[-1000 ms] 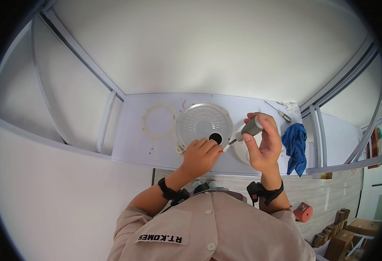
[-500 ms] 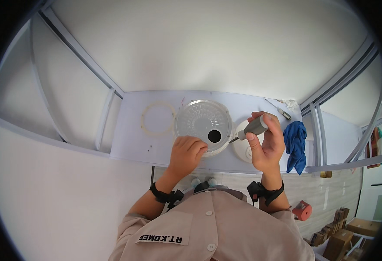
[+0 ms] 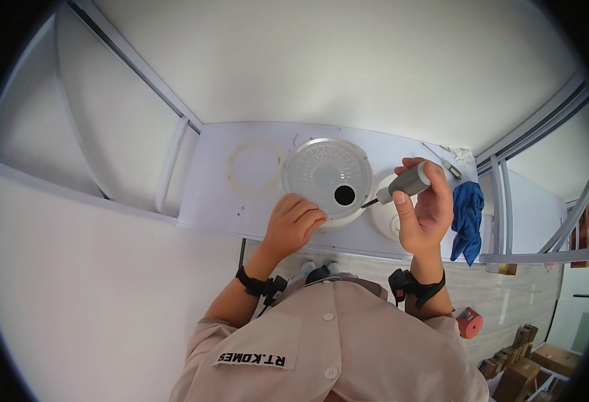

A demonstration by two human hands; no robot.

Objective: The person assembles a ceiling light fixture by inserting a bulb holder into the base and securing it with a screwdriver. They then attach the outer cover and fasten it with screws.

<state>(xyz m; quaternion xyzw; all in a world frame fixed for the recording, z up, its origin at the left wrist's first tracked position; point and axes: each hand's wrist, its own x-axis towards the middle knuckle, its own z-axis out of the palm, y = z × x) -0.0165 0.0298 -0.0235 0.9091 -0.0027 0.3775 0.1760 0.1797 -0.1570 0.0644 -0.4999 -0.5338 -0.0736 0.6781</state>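
A round, silvery lid-like disc (image 3: 314,167) with a ribbed pattern and one black circular spot lies at the table's middle. My left hand (image 3: 296,222) is at its near edge, with fingers curled and pressed together. Whatever they pinch is hidden. In my right hand (image 3: 427,211) is a screwdriver (image 3: 409,182) with a thick grey handle, held tilted. Its dark tip points down and left, close to the disc's right rim; contact cannot be made out. Partly behind that hand lies a round white part (image 3: 387,218).
A pale thin ring (image 3: 230,164) lies left on the white table (image 3: 207,201). At the right are a second screwdriver (image 3: 450,167), white crumpled tissue (image 3: 462,154) and a blue cloth (image 3: 467,221). Cardboard boxes (image 3: 519,378) and a red roll (image 3: 469,323) stand on the floor.
The whole view has shifted, so the table appears slightly higher and farther right. Both hands keep nearly the same pose, and the screwdriver stays by the disc's right rim.
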